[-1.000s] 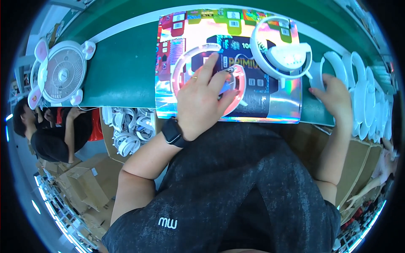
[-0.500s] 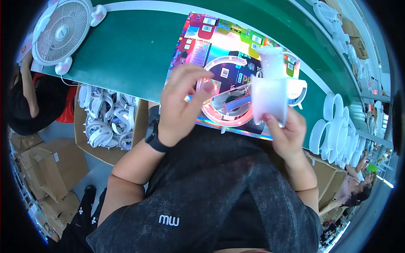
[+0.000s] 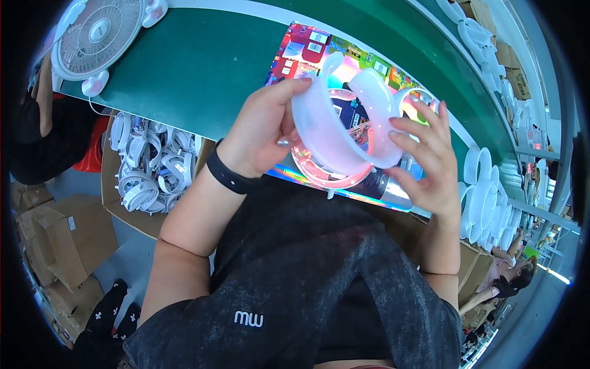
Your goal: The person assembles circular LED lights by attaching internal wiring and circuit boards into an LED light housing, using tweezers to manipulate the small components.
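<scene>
A translucent white curved plastic band (image 3: pixel 332 138), bent into an open ring, is raised above the table between my hands. My left hand (image 3: pixel 264 126) is closed on its left side, thumb along the upper edge. At the right side, my right hand (image 3: pixel 430 157) has its fingers spread, with some fingertips against the band. Beneath lies a shiny sheet of printed packaging (image 3: pixel 301 46) in many colours. A second curved band (image 3: pixel 332 181), pinkish in the light, rests on it with thin wires inside its curve, partly hidden by the raised band.
A white fan (image 3: pixel 101 31) stands at the far left of the green table (image 3: pixel 203 67). Below it, a cardboard box (image 3: pixel 144 224) holds many white bands. More translucent bands (image 3: pixel 485 197) are stacked at the right. Other people are at both sides.
My left hand has come to the band and gripped its left side. The band has turned from edge-on to show its ring, and my right hand's fingers have spread.
</scene>
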Available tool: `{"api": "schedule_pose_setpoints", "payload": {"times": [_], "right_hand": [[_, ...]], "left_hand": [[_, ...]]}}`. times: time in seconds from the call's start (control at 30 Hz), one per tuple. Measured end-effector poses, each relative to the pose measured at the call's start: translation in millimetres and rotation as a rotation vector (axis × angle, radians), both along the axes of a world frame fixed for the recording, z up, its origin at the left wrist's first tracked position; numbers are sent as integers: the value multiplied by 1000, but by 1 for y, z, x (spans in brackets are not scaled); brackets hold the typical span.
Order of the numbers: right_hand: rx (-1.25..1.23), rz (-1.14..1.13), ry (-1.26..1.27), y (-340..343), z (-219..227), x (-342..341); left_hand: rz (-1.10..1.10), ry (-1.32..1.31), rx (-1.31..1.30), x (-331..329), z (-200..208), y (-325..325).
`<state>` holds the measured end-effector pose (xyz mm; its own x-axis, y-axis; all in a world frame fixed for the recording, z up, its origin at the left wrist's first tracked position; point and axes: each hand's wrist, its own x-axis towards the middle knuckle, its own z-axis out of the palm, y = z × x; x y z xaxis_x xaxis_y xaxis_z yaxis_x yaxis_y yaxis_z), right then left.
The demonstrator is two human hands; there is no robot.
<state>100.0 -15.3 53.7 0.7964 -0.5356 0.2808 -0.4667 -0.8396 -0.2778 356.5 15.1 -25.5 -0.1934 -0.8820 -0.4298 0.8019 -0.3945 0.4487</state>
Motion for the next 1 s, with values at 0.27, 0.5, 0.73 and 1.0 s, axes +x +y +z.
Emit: {"api": "schedule_pose_setpoints", "payload": {"times": [0.27,0.5,0.73,1.0], "right_hand": [[53,-48,-154,-4,-13,-16],[235,-226,-436,19,-22,-7],[197,-174,-652,11,-24,-23],[-38,-44,-133,21,62,5]], "left_hand": [[-227,316,-307,-7,-6,-15],[-304,-525,-633,-39,13,15],[-154,-696,-640,-32,23,13],[114,-1612,-1595,-21,56,-1]]}}
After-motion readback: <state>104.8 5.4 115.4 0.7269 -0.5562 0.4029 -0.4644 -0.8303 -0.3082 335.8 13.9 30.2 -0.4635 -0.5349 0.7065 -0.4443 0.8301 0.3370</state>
